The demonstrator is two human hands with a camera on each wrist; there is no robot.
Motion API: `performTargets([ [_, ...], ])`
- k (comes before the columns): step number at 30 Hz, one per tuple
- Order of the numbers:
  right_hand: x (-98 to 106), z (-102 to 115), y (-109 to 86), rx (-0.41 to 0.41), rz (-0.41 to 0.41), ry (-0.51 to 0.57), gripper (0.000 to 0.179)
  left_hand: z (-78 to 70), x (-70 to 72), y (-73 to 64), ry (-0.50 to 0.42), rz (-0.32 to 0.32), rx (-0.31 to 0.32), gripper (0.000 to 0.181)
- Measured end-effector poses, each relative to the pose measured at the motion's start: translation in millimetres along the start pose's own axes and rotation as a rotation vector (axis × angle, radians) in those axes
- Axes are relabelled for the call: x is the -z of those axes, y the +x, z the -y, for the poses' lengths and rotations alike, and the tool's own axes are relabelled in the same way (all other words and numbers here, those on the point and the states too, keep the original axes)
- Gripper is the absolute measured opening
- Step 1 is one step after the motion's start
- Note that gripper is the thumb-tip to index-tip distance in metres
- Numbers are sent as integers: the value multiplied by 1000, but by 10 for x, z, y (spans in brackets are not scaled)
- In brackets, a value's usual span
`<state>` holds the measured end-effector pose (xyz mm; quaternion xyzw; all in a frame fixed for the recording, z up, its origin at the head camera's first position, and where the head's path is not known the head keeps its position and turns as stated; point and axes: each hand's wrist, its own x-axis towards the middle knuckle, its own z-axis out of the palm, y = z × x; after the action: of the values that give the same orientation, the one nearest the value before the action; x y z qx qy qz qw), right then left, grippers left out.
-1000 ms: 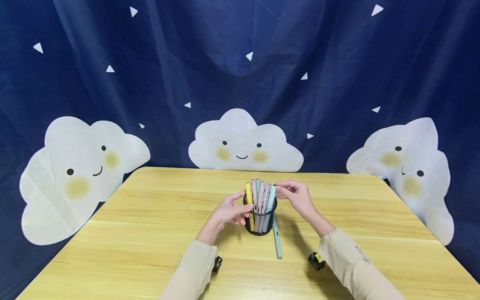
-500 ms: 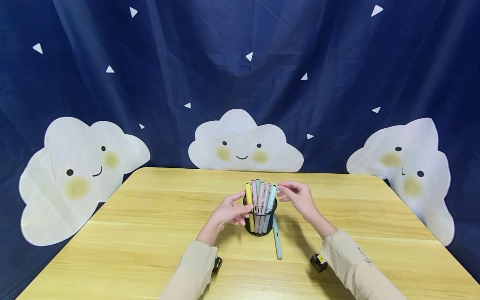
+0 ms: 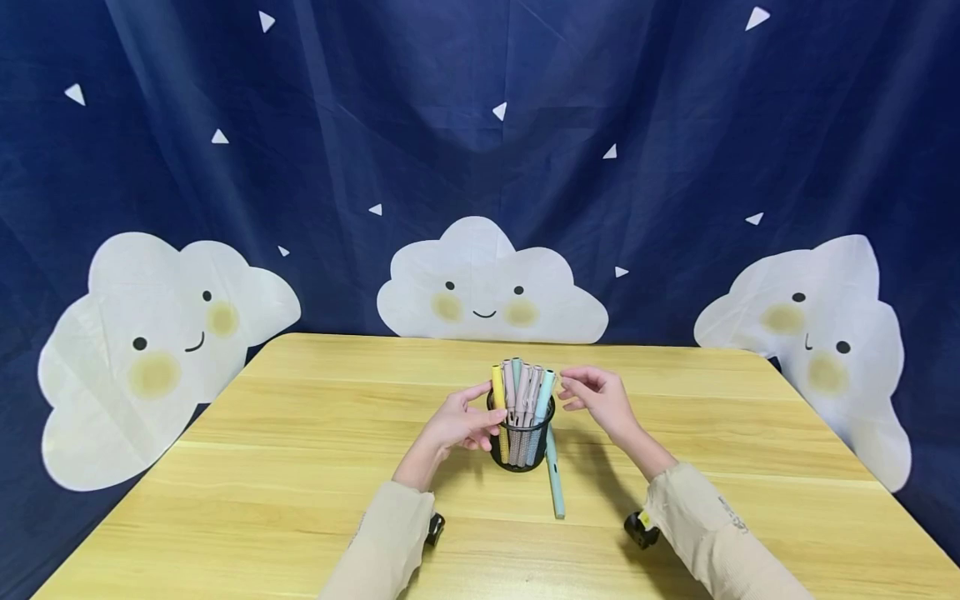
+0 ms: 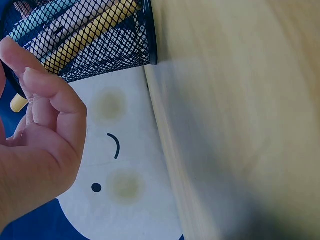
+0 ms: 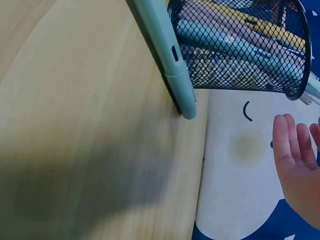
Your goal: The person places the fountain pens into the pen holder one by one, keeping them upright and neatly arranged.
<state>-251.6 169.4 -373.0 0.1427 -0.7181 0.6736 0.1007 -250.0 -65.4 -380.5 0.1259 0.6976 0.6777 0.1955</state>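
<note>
A black mesh pen cup (image 3: 517,462) stands upright on the table, filled with several pens. Among them a yellow pen (image 3: 498,385) leans at the left and a light blue pen (image 3: 545,385) at the right, with pinkish-grey pens (image 3: 522,392) between. My left hand (image 3: 457,421) holds the cup at its left rim, thumb across the front. Just right of the light blue pen's top, my right hand (image 3: 600,400) hovers with loosely bent fingers and nothing in them; the right wrist view shows those fingers (image 5: 295,140) apart from the cup.
A blue-green pen (image 3: 555,483) lies on the wooden table (image 3: 300,492), just right of the cup. Behind the table hangs a dark blue curtain (image 3: 450,108) with white clouds and triangles.
My right hand has drawn slightly right, away from the light blue pen's top. My left hand and the cup have stayed in place.
</note>
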Motion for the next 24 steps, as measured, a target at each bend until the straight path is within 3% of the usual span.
performTargets([
  [6,21,-109,-21,48,13,28,26,-14,-5,-12,1,-3,8,71],
  [12,120,-414,48,120,94,119,23,-10,1,-3,-5,-1,16,70],
  [16,145,-495,48,116,104,119,21,-11,3,2,-9,-1,20,70],
  [21,85,-350,-32,66,94,74,23,-8,5,7,-8,0,20,71],
  [24,38,-228,-69,-6,68,24,24,-7,5,6,-8,0,20,71],
])
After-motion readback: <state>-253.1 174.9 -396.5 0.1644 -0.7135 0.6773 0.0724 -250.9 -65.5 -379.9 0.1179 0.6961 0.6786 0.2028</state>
